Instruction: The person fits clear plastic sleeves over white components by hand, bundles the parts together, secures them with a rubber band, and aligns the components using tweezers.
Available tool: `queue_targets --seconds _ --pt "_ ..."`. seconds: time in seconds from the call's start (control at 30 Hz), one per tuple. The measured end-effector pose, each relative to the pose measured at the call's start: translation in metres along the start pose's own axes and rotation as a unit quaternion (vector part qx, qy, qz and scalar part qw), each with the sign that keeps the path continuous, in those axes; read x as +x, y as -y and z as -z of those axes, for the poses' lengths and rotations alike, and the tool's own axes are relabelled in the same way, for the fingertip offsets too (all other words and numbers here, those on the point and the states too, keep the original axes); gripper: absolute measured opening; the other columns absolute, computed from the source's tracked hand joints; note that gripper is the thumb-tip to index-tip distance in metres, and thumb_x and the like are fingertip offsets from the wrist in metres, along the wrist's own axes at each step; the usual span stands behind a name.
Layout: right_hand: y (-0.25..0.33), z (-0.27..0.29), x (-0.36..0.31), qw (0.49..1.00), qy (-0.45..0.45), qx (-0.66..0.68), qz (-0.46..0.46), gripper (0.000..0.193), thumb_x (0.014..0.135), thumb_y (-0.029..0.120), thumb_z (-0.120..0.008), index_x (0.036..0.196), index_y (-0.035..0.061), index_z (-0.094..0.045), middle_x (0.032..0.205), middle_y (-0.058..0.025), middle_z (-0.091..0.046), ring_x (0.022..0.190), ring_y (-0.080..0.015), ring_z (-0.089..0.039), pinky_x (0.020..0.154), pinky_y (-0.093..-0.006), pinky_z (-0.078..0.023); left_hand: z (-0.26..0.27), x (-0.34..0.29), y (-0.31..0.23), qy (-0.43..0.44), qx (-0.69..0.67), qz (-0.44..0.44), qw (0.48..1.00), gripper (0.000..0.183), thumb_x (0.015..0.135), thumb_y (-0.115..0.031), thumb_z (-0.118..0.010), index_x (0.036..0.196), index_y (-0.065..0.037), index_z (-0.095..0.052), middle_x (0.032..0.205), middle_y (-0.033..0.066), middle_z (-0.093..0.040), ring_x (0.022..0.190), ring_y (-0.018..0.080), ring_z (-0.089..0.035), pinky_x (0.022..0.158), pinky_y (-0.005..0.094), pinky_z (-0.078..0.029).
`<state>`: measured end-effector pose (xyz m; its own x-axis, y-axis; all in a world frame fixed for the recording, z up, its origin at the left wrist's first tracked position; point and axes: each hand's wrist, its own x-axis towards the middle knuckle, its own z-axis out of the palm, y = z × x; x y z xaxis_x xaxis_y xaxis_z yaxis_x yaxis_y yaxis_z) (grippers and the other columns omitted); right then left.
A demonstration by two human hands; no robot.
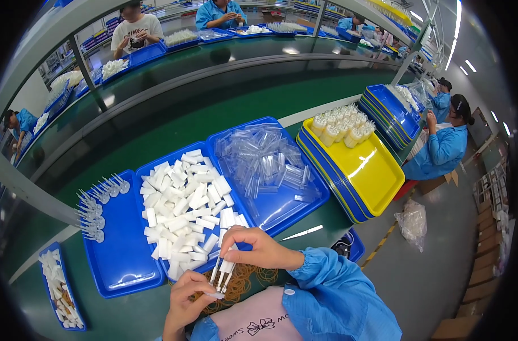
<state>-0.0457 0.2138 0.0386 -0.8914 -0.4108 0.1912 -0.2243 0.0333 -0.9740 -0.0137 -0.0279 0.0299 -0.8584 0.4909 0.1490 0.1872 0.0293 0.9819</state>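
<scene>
At the near edge of the blue tray of white blocks [163, 159], a small stemmed piece [227, 282] stands between both hands, its thin stems rising from a pale base. Just beyond that tray's near edge, the left hand [188, 300] has thumb and fingers clamped on the base; the right hand [261, 248], reaching over the tray's near right corner, has its fingertips pinched together at the stems' upper ends. Whether a white block sits on a stem there I cannot tell, as the fingers hide it. If the right fingers pressed out of line, a slender stem could bend or snap; if the left pinch, which takes only the base, loosened, the piece could tip and fall among the tan rubber bands [244, 282] below the tray, where stems might snag. A low right wrist could also nudge the loose white blocks [173, 223], or brush the neighbouring tray of clear sleeves [263, 165] to the right.
</scene>
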Motion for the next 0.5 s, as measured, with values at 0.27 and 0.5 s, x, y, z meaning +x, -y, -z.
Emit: queue_targets --seconds 0.27,0.5 --pt "0.007 -0.018 -0.016 0.989 0.053 0.127 -0.054 0.017 0.086 0.021 -0.062 0.086 0.0035 -0.062 0.087 -0.003 -0.058 0.086 -0.011 -0.051 0.079 -0.025 -0.038 -0.012 -0.011 0.007 -0.013 -0.002 -0.033 0.999 0.016 0.067 -0.002 -0.074 0.081 -0.004 -0.067 0.084 0.0071 -0.056 0.072 0.0153 -0.055 0.062 0.0248 -0.043" --pt "-0.001 -0.033 -0.018 0.985 0.072 0.13 -0.087 0.017 0.084 0.02 -0.063 0.088 0.0045 -0.062 0.088 -0.0033 -0.059 0.087 -0.0153 -0.053 0.078 -0.0296 -0.041 -0.021 -0.012 0.003 -0.096 0.079 -0.058 0.991 0.022 0.061 0.001 -0.076 0.08 -0.004 -0.064 0.082 0.0076 -0.058 0.073 0.0165 -0.056 0.063 0.026 -0.043"
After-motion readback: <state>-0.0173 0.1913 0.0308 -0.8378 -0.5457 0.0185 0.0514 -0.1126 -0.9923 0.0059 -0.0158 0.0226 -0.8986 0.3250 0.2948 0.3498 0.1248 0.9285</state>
